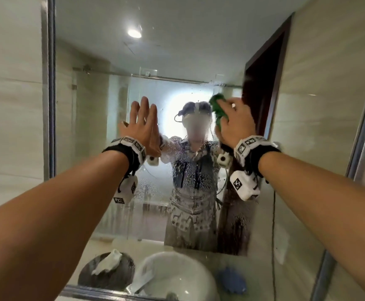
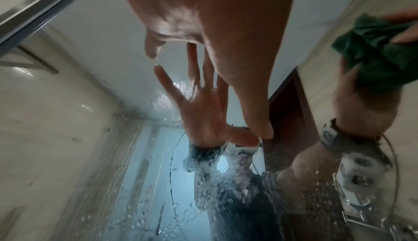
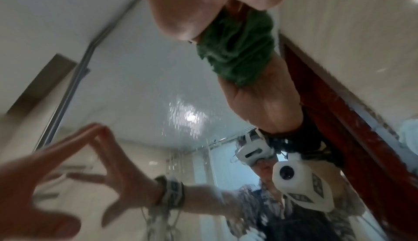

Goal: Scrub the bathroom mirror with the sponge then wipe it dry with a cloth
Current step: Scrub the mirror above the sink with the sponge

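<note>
The bathroom mirror (image 1: pixel 103 61) fills the head view; its lower half is beaded with water drops and streaks. My left hand (image 1: pixel 141 124) lies flat on the glass at centre left, fingers straight and spread, holding nothing; in the left wrist view the left hand (image 2: pixel 214 30) meets its own reflection. My right hand (image 1: pixel 235 124) grips a crumpled green cloth (image 1: pixel 218 105) and presses it against the glass at centre right, level with the left hand. The cloth (image 3: pixel 237 48) bulges out below my right hand (image 3: pixel 203 3); the cloth (image 2: pixel 380 52) also shows in the left wrist view.
A metal frame (image 1: pixel 49 83) borders the mirror, with beige wall tiles (image 1: pixel 12 105) outside it. Reflected at the bottom are a white round basin (image 1: pixel 173 276), a dark round holder with white tissue (image 1: pixel 107 270) and a blue scalloped object (image 1: pixel 231 279). A dark wooden door (image 1: pixel 264 83) is reflected behind.
</note>
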